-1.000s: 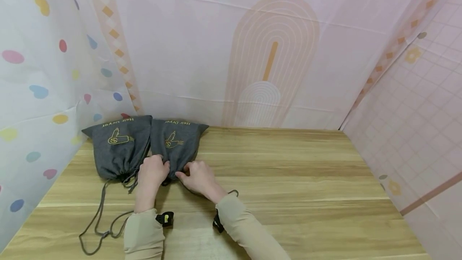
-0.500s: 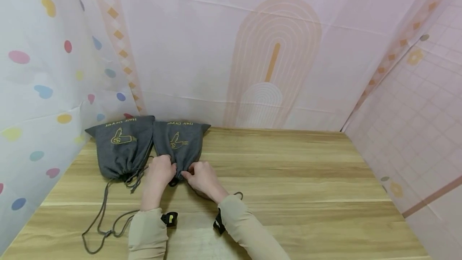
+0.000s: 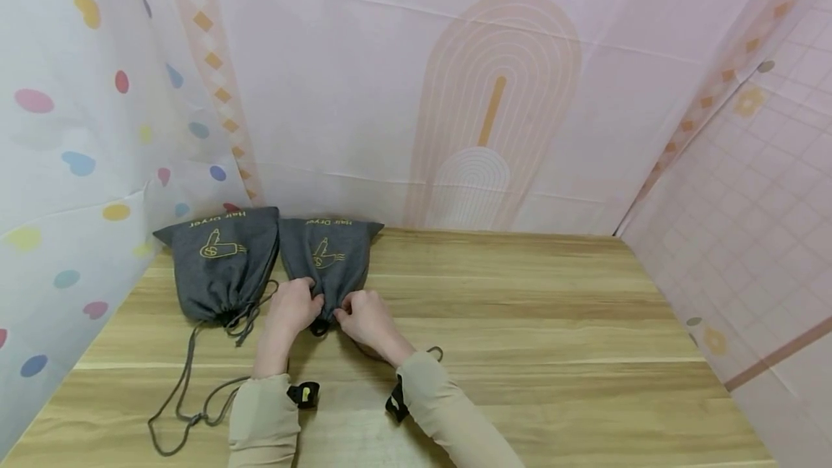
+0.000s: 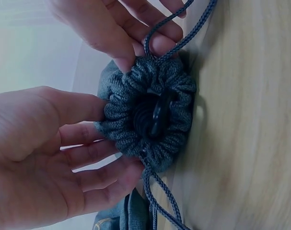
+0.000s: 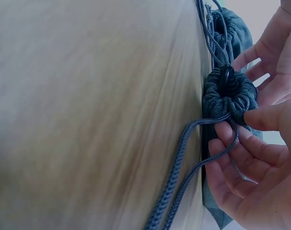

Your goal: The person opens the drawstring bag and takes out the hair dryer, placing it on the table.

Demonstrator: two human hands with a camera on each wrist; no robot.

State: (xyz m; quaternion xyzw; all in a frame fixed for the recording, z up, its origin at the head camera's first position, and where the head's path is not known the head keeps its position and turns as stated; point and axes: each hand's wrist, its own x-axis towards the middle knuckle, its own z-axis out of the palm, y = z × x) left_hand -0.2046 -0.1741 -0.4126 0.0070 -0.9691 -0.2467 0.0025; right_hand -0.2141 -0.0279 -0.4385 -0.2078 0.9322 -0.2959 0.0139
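A dark grey drawstring bag (image 3: 331, 266) with yellow "Hair Dryer" lettering and a dryer outline lies at the back left, its gathered mouth facing the person. My left hand (image 3: 292, 305) pinches the left side of that mouth, thumb on top and fingers along the side. On the opposite side, my right hand (image 3: 368, 323) pinches the rim between thumb and fingers. The mouth is partly drawn in; inside shows a black ring-like loop (image 4: 159, 115) over a ridged black part. Drawstring cord (image 5: 183, 143) trails from the right side, and another cord (image 4: 157, 201) from the left.
A matching grey bag (image 3: 221, 266), its neck gathered, lies directly to the left. Its long knotted cord (image 3: 185, 367) trails across the wooden table (image 3: 552, 338) toward the person. Patterned cloth (image 3: 325, 92) hangs behind and at both sides.
The view has shifted slightly. Both hands stay at the bag's mouth and have moved a little to the right with it; the black loop shows more between them.
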